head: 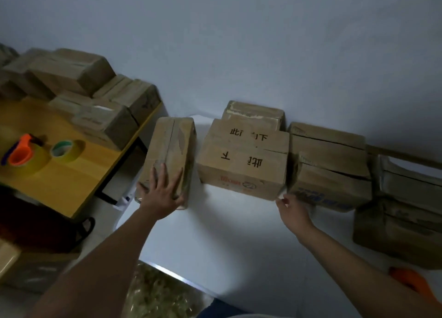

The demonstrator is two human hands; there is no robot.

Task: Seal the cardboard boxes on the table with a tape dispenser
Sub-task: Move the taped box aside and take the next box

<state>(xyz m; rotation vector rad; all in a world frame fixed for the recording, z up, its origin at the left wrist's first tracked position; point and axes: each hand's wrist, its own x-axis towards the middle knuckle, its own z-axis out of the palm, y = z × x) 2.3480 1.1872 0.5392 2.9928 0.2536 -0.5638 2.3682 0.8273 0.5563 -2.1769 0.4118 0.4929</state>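
- A packing or storeroom corner, plain and dim, backed by a bare pale wall (239,42).
- Taped cardboard boxes (79,88) are stacked at upper left on a yellow-topped table (59,181).
- More boxes (244,159) line the wall on a white table (227,234).
- Tape rolls (65,150) sit at left.

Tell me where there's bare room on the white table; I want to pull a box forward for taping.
The white table is bare in front of the box row, between the left hand and right hand, back to the lettered box. A narrow gap separates that box from the leftmost box. The right side is crowded with stacked boxes.
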